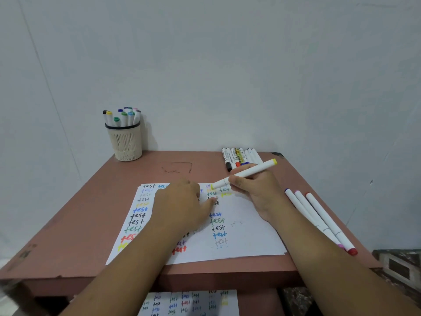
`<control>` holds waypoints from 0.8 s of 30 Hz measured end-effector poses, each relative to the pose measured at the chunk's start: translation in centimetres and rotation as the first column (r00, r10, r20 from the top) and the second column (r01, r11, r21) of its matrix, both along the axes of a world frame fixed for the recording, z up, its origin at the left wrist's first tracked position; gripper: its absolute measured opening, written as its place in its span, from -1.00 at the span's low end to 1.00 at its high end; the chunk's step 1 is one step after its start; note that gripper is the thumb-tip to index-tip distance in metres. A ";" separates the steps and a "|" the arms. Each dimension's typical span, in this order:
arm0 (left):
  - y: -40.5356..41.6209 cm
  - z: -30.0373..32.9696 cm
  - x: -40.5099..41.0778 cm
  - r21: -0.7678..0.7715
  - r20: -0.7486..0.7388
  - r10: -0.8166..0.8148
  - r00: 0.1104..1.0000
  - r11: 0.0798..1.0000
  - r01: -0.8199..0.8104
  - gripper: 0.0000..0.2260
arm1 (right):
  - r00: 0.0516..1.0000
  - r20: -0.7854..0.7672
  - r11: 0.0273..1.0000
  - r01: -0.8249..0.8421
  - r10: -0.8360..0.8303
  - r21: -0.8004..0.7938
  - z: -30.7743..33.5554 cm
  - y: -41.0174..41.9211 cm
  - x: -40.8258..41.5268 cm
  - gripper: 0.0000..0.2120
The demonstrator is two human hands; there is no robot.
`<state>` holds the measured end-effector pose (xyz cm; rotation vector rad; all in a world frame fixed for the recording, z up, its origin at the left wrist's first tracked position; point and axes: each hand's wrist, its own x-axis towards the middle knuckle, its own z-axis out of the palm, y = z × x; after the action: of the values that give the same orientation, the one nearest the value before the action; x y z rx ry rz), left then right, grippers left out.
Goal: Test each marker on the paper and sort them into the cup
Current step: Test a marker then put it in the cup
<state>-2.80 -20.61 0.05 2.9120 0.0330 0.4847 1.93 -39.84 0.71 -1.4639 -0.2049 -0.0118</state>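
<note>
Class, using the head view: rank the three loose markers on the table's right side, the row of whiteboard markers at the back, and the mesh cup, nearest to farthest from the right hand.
From the right hand:
1. Row of whiteboard markers, just behind the knuckles.
2. Three loose markers, to its right, apart from it.
3. Mesh cup, far back-left corner.

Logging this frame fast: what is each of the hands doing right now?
Left hand: open, fingers resting flat on the paper, holding nothing.
Right hand: closed around the yellow marker, tip at the paper.
</note>
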 end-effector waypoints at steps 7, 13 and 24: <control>1.6 2.3 0.1 -0.211 -0.262 -0.161 0.951 0.972 0.107 -0.55 | 0.977 0.055 0.973 0.209 -0.204 -0.102 1.2 0.2 0.0 -0.45; 5.3 2.8 1.4 -0.455 -0.291 -0.316 0.903 0.876 0.160 -0.62 | 0.995 0.038 0.980 0.085 -0.093 0.182 7.1 3.8 0.2 -0.93; 15.1 3.0 6.2 -0.656 0.196 0.088 0.977 0.752 0.064 -0.52 | 0.906 0.402 0.972 0.200 -0.136 -0.121 12.9 16.9 7.3 -0.72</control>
<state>3.36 -5.47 3.09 2.1469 0.1590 0.6337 9.27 -22.90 13.57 -1.6262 -0.4117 -0.4427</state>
